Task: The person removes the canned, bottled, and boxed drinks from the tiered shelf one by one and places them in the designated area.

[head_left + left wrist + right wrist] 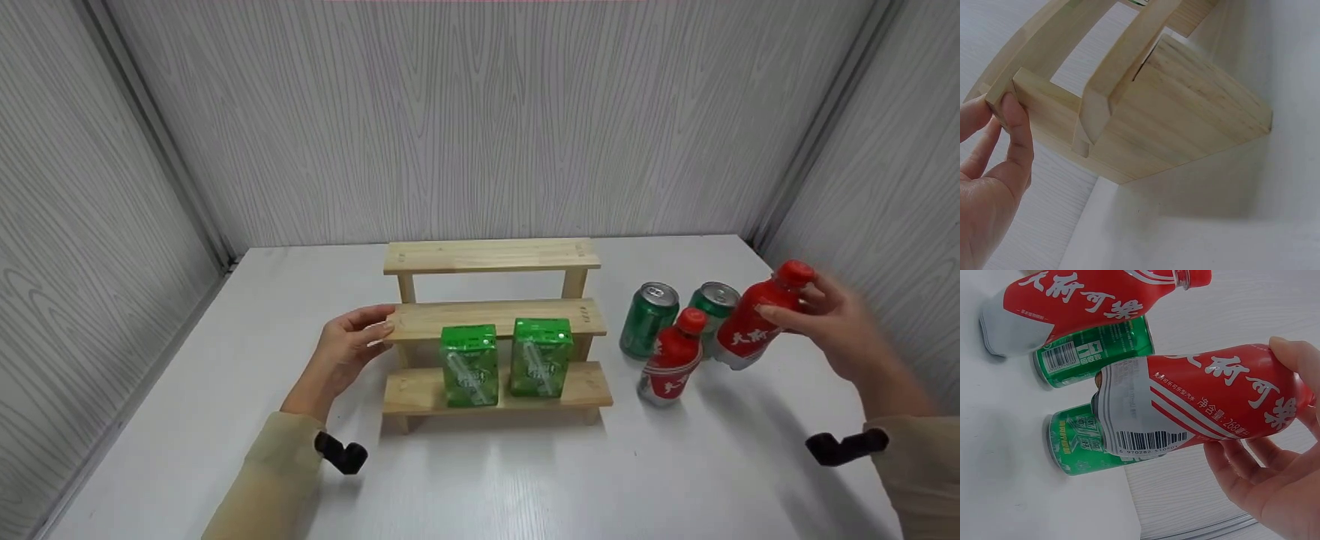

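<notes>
My left hand (351, 349) pinches the left end of the middle board of a three-step wooden rack (495, 318); thumb and fingers show at that board end in the left wrist view. At the right, my right hand (840, 322) grips a red cola bottle (759, 319) near its cap, tilted, its base off the table. A second red bottle (671, 358) stands close to its left. Behind the bottles are two green cans (649, 321), one partly covered by the bottles. Two green drink cartons (470, 367) (541, 358) stand on the rack's lowest board.
The rack stands on a white table (480, 480). Grey wood-grain panels (480, 120) enclose the table at the back and both sides. The bottles and cans cluster to the right of the rack.
</notes>
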The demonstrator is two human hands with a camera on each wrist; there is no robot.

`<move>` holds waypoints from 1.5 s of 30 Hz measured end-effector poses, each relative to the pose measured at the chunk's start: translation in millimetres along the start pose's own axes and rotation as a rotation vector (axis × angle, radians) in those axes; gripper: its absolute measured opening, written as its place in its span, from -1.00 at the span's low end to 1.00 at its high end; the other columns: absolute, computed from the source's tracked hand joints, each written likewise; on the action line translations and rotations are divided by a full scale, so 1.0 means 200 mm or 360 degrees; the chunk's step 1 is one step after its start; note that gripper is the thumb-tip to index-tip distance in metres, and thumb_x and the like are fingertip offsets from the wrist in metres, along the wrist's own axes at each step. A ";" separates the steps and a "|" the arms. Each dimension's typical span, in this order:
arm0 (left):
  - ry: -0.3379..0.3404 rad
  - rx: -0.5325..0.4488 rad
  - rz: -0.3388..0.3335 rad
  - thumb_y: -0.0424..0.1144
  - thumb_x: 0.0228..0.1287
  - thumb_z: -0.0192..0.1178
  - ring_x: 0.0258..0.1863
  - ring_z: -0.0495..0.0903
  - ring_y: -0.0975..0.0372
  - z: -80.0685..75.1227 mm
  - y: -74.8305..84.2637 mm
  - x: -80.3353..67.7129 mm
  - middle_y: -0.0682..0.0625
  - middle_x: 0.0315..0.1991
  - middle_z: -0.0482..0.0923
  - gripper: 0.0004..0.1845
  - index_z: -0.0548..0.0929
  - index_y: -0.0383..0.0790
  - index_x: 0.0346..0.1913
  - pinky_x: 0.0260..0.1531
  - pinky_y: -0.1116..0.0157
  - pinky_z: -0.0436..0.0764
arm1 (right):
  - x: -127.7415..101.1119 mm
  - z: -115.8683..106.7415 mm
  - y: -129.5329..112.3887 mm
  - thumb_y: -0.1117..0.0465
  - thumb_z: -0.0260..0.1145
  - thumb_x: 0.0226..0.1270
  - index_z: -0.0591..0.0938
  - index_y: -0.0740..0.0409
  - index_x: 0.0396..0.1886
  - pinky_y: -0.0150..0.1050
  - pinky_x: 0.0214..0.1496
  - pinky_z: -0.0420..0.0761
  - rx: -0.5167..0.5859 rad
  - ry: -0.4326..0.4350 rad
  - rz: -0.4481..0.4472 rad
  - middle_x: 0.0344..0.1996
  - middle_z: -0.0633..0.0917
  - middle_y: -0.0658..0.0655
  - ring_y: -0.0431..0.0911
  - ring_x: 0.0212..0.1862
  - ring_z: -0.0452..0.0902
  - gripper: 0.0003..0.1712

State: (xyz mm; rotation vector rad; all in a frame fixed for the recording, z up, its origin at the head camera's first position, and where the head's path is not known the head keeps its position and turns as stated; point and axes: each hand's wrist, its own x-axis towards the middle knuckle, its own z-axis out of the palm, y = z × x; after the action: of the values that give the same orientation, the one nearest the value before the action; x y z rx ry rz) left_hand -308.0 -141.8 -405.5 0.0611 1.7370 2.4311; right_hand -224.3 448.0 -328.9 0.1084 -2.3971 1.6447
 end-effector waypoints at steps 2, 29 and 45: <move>0.0004 0.0005 -0.0003 -0.42 0.05 0.35 -0.24 0.56 0.21 0.00 0.00 0.00 -0.11 -0.03 0.45 -0.59 0.57 -0.35 0.01 -0.19 0.30 0.58 | -0.01 0.00 0.02 0.29 0.32 0.22 0.29 0.00 0.29 -0.36 -0.22 0.57 -0.0016 0.0000 0.0018 -0.04 0.55 -0.10 -0.21 -0.08 0.50 -0.34; 0.0014 0.0025 -0.0006 -0.42 0.04 0.35 -0.19 0.55 0.20 0.00 0.00 0.00 -0.10 -0.02 0.46 -0.58 0.57 -0.35 0.03 -0.12 0.27 0.56 | -0.09 0.06 0.21 0.10 0.33 0.22 0.30 0.06 0.26 -0.37 -0.15 0.54 -0.0246 -0.0119 0.0090 -0.01 0.50 -0.14 -0.26 -0.04 0.45 -0.35; 0.0023 0.0042 -0.0041 -0.39 0.01 0.38 -0.14 0.53 0.18 0.00 0.00 0.01 -0.11 0.02 0.43 -0.50 0.52 -0.38 0.08 -0.04 0.24 0.53 | -0.11 0.08 0.24 0.01 0.36 0.18 0.30 0.12 0.30 -0.34 -0.17 0.54 -0.0382 -0.0097 0.0145 0.01 0.45 -0.02 -0.17 -0.02 0.35 -0.25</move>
State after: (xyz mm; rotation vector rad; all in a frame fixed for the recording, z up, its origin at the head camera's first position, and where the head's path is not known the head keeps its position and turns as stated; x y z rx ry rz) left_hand -309.6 -142.2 -405.9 0.0243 1.7651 2.3963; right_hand -213.6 449.9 -382.8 0.0081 -2.6604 1.3931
